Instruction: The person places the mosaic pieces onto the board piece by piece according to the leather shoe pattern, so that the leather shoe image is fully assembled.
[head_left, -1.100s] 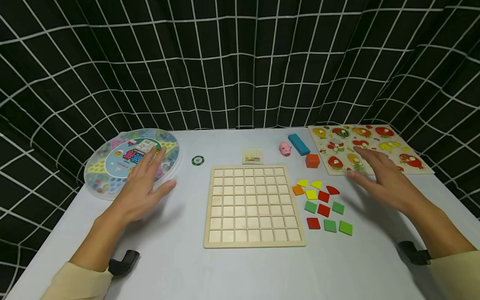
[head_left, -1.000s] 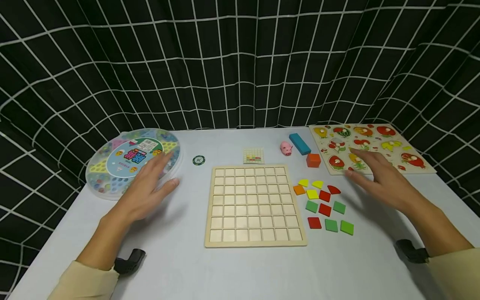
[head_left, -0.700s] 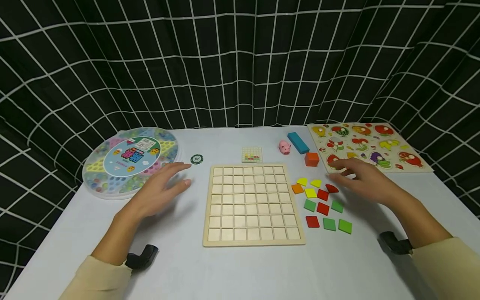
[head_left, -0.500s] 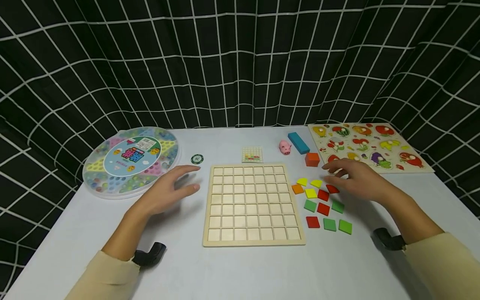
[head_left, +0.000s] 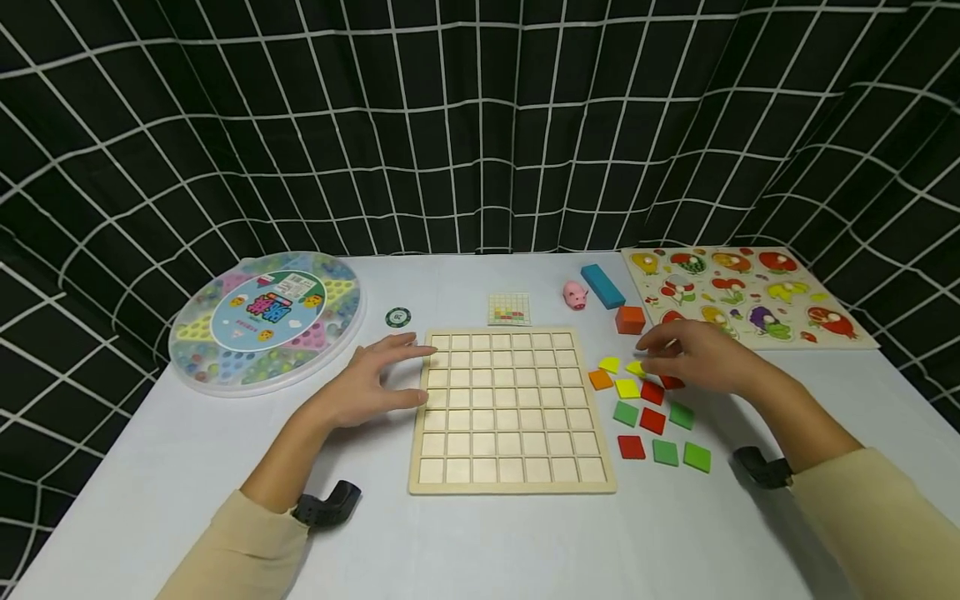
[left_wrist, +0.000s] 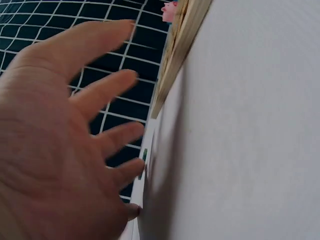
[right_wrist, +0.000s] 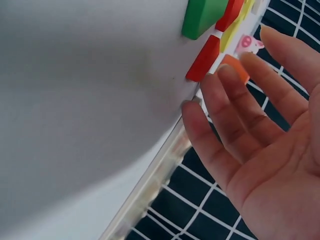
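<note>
Hands: your left hand and right hand spread, holding nothing. Risk: right fingers scatter loose tiles, frame centre-right.

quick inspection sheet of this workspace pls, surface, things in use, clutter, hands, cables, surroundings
surface: pale table, flat, evenly lit.
job's things: wooden grid board, all cells bare; loose coloured tiles lie flat to its right.
clutter: round marble game box, green chip, small pattern card, pink pig, blue block, orange cube, fruit peg puzzle.
hands: left hand open, fingers at the board's left edge; right hand open above the upper tiles, holding nothing.
cables: nothing seen.
surroundings: black cloth with white grid lines behind and at both sides.
</note>
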